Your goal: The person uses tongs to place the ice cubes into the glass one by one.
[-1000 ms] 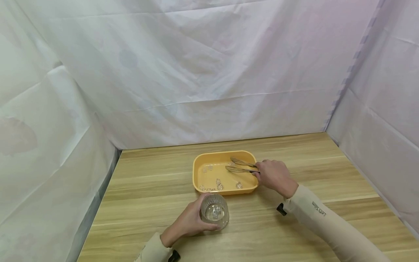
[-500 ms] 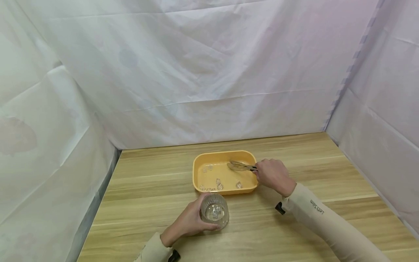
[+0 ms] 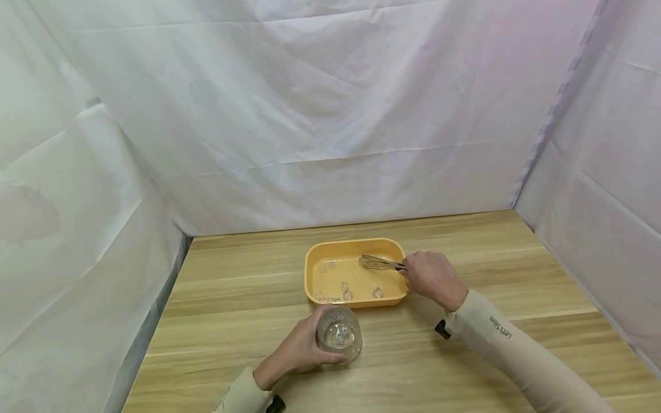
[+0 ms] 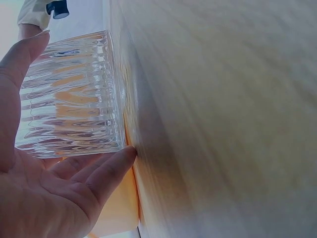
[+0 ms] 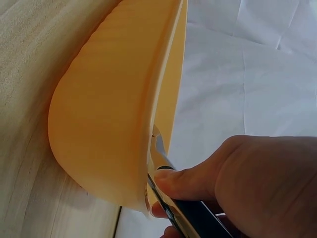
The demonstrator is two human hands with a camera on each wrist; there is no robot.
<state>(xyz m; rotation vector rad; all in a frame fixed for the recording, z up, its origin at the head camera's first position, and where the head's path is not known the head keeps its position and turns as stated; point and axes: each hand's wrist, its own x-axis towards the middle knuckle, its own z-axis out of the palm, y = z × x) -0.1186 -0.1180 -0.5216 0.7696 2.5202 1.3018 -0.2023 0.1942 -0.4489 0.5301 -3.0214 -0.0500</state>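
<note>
In the head view a ribbed clear glass (image 3: 339, 338) stands on the table just in front of a yellow plastic basin (image 3: 315, 252). My left hand (image 3: 302, 347) grips it round its left side, thumb in front; the left wrist view shows the fingers along the glass (image 4: 74, 99). A clear cube is visible inside it. My right hand (image 3: 431, 278) holds metal tongs (image 3: 374, 263) at the basin's right rim, their tips inside and close together. Whether the tips hold a cube is too small to tell. Several clear cubes (image 3: 347, 293) lie on the basin floor.
The wooden table (image 3: 232, 304) reaches back to white cloth hangings (image 3: 310, 115) behind and at both sides. The basin wall (image 5: 104, 109) rises beside the right hand in the right wrist view.
The tongs' two arms, spread apart a second ago, have come together inside the basin. The left hand and glass have stayed in place.
</note>
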